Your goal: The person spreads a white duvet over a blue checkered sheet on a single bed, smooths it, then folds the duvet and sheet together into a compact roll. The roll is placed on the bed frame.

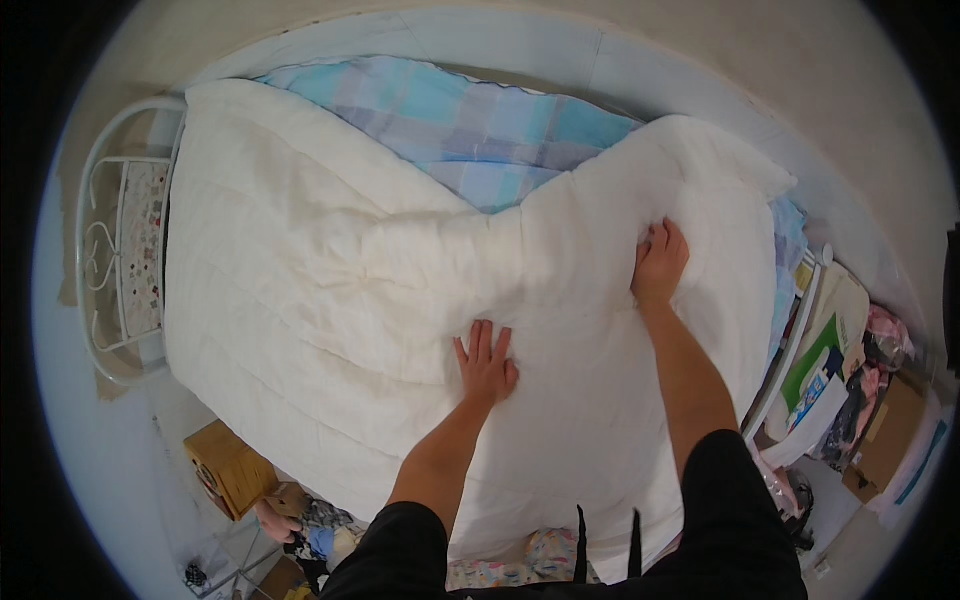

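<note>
A white quilt [315,300] lies spread over a bed, with creases across its middle. My left hand [486,364] rests flat on it near the centre, fingers spread. Farther up and to the right, my right hand [661,259] presses on the quilt, its fingertips partly sunk in the fabric. At the far side the quilt's edge dips in a V, and a blue and grey checked cloth [487,127] shows beyond it. More checked cloth appears at the bed's right end.
A white metal headboard or footboard [86,247] closes the left end; a white rail [784,352] runs at the right. Bags and a cardboard box [889,435] stand beyond it. A wooden box [232,465] and clothes sit at lower left. A wall borders the far side.
</note>
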`<state>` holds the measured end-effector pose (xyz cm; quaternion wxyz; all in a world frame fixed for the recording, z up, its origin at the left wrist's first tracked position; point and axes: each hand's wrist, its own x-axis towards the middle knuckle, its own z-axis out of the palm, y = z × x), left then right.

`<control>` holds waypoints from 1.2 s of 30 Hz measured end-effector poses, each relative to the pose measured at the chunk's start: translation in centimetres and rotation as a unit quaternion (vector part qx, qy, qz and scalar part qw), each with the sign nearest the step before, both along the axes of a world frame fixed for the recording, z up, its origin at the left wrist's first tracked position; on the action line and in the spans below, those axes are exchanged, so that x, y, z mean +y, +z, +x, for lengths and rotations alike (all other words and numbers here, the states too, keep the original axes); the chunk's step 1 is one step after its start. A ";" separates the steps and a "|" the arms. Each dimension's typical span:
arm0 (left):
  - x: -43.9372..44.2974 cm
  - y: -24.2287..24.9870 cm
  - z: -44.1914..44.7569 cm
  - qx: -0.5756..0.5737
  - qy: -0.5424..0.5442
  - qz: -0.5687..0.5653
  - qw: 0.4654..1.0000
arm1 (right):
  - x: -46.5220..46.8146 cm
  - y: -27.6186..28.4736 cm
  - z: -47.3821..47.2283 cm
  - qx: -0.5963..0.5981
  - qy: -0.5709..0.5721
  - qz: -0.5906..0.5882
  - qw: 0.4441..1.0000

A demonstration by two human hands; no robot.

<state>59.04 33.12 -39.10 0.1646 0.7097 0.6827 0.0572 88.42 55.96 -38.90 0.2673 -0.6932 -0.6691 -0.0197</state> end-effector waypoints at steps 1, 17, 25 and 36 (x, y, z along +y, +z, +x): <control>0.0 -0.2 0.0 -0.004 0.001 0.015 1.000 | 0.1 -0.3 -0.2 -0.022 -0.003 0.048 0.999; 3.6 4.1 1.2 -0.028 0.053 0.032 0.998 | 0.3 -2.3 1.6 0.003 0.025 -0.101 0.995; 24.1 12.4 -6.6 -0.045 0.317 -0.012 0.947 | 0.5 -2.4 1.5 0.007 0.021 -0.113 0.993; 30.2 9.0 -8.6 0.097 0.170 -0.113 0.974 | 0.6 -2.6 1.8 0.014 0.032 -0.093 0.995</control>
